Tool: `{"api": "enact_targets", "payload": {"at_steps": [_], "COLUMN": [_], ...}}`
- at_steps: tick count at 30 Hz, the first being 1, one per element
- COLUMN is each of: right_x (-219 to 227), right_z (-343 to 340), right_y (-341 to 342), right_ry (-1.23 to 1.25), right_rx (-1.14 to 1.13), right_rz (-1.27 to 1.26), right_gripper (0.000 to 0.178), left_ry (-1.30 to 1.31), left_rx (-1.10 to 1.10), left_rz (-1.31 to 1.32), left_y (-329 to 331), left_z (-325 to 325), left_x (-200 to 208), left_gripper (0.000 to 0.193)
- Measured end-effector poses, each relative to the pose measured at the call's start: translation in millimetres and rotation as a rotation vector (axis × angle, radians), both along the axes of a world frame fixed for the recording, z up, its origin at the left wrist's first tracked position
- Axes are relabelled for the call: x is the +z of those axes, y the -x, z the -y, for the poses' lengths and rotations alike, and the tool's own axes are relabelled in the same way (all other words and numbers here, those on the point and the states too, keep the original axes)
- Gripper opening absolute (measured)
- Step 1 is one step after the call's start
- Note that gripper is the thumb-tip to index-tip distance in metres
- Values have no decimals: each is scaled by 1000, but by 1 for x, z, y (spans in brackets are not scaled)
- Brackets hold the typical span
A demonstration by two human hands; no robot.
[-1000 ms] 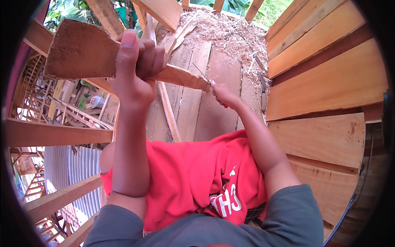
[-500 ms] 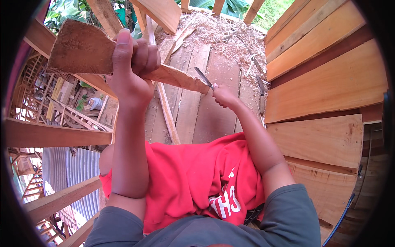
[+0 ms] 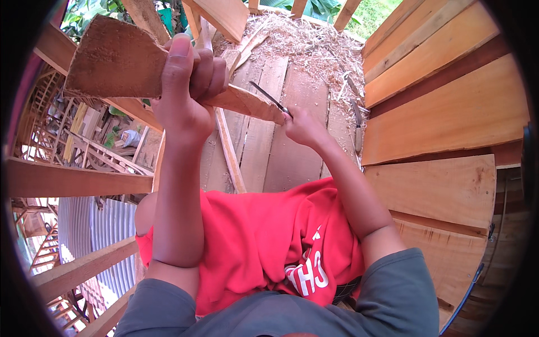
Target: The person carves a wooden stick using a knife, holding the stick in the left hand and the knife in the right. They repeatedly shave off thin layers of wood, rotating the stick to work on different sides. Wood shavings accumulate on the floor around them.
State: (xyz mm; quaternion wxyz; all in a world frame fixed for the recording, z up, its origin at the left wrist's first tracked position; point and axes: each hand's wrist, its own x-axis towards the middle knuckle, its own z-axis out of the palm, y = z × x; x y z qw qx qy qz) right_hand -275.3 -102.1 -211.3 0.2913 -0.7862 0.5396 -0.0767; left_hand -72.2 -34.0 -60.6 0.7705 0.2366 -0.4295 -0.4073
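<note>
My left hand (image 3: 188, 90) is closed around a rough wooden piece (image 3: 118, 60), close to its broad, flat end, with the thumb lying along the top. From that grip the narrower part of the wood slants down to the right. In my right hand (image 3: 305, 127) is a knife (image 3: 266, 94) with a thin dark blade; its handle is hidden in the closed fingers. The blade points up and to the left, by the narrow end of the wood. Whether its edge touches the wood I cannot tell. A red cloth (image 3: 252, 230) with white lettering covers my lap.
Wood shavings (image 3: 314, 48) are heaped on the plank floor (image 3: 295, 146) at the far side. Another bladed tool (image 3: 357, 126) lies by the right wall of wide boards (image 3: 449, 121). A thin wooden strip (image 3: 229, 149) lies left of centre. Wooden rails (image 3: 78, 178) run along the left.
My right hand has shifted slightly left and up, and the knife blade has moved leftward along the wood. My left hand has moved a little to the right.
</note>
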Motion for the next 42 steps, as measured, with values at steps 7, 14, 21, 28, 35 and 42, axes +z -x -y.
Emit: {"api": "enact_targets", "payload": {"at_steps": [7, 14, 21, 28, 35, 42], "right_x": [1, 20, 27, 7, -19, -46], "right_z": [-3, -1, -6, 4, 7, 20], "right_y": [-1, -9, -9, 1, 10, 28], "right_ry": [80, 129, 132, 81, 114, 42], "right_rx": [23, 47, 48, 15, -1, 57], "right_rz": [-62, -78, -184, -157, -158, -144], "right_gripper": [26, 25, 24, 25, 25, 25], "left_ry": [65, 40, -12, -5, -12, -1], "left_rx": [-48, 19, 52, 34, 56, 40], "left_rz": [-87, -48, 14, 67, 54, 51], "left_y": [-4, -6, -3, 6, 9, 11], "left_z": [3, 3, 0, -2, -1, 1], "left_x": [-1, -1, -1, 4, 7, 6], "left_gripper": [35, 37, 42, 42, 42, 42]}}
